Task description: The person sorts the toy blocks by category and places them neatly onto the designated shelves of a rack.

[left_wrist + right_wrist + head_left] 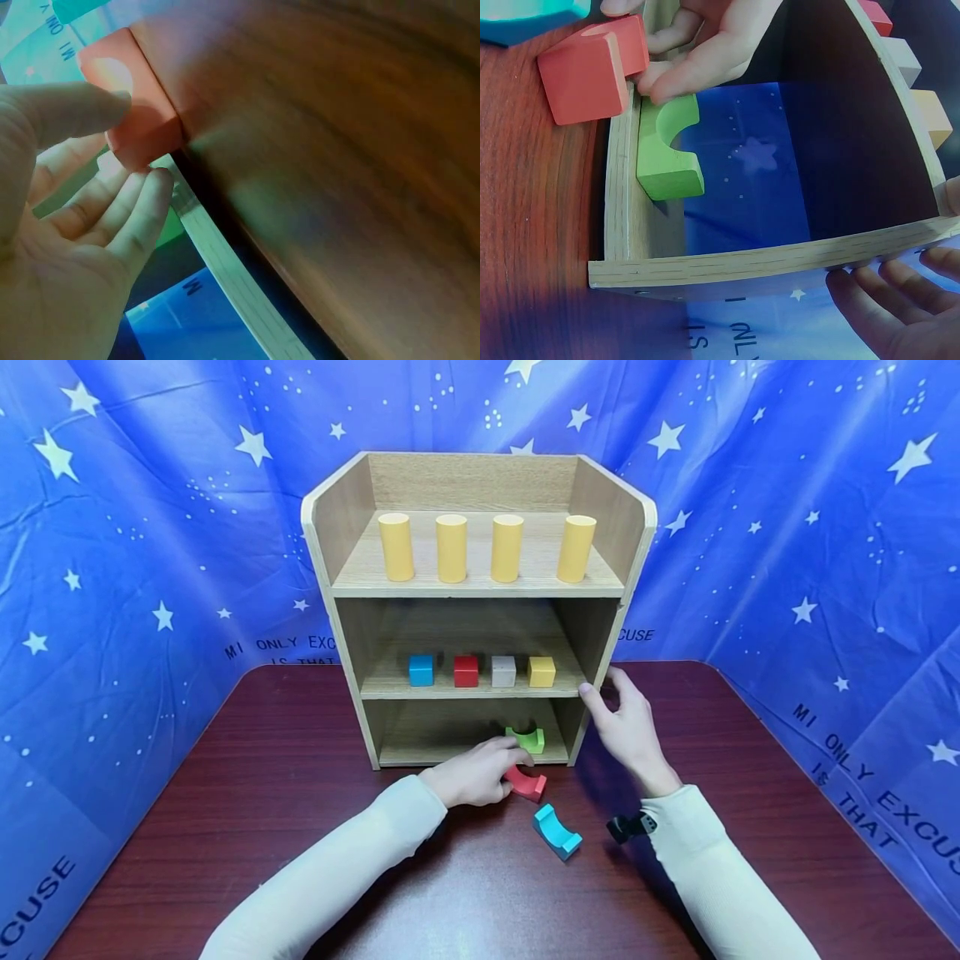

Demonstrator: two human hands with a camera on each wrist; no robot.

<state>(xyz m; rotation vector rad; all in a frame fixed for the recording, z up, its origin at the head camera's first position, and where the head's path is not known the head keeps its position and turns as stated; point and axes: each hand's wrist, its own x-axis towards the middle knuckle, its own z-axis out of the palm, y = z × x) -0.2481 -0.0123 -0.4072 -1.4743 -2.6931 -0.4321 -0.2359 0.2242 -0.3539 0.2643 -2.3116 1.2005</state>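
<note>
My left hand (pixel 480 772) holds a red arch-shaped block (pixel 529 784) at the front of the bottom shelf, thumb on one side and fingers on the other in the left wrist view. Just behind it, a green arch-shaped block (pixel 667 150) sits on the bottom shelf with its hollow facing up. A blue arch-shaped block (pixel 557 832) lies on the table nearer to me. My right hand (pixel 627 727) grips the right side panel of the wooden shelf (pixel 597 681), the thumb at its front edge and the fingers along the outer face.
Several yellow cylinders (pixel 452 550) stand in a row on the top level. On the middle level sit a blue cube (pixel 422 671), a red cube (pixel 466 672), a white cube (pixel 503 672) and a yellow cube (pixel 542 672). A starry blue cloth (pixel 810 527) surrounds the dark red table (pixel 225 827).
</note>
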